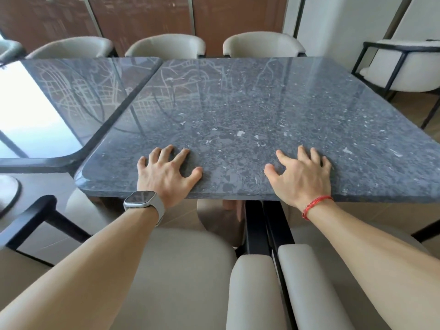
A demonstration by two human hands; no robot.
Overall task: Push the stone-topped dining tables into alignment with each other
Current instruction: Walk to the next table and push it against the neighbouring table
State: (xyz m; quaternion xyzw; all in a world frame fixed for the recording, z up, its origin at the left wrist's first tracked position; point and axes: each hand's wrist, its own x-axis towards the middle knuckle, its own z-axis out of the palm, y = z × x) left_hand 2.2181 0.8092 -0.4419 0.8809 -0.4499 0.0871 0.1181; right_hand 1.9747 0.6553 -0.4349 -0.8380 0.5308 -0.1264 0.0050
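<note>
Both hands flat, palms down, fingers splayed wide on the near edge of the big speckled grey polished-stone table (262, 110), holding nothing. Left hand (166, 173) at about 7 o'clock on the top, silver smartwatch with pale band (142, 201) on that wrist. Right hand (301, 175) at about 5 o'clock, thin red cord bracelet (315, 206) on that wrist.

Second grey stone-topped table (78, 91) sits at 9–10 o'clock of the first. Their facing edges run just beside each other, with a dark seam between them. Near edges are not flush: the table under the hands sticks out closer to the camera, and the left table's near rounded corner sits further back.

Three cream upholstered curved-back chairs (166, 45) line the far side at 12 o'clock. A cream armchair with black metal frame (400, 65) stands at 2 o'clock. Two cream padded chairs (252, 289) sit directly below the near edge at 6 o'clock, backs side by side.
</note>
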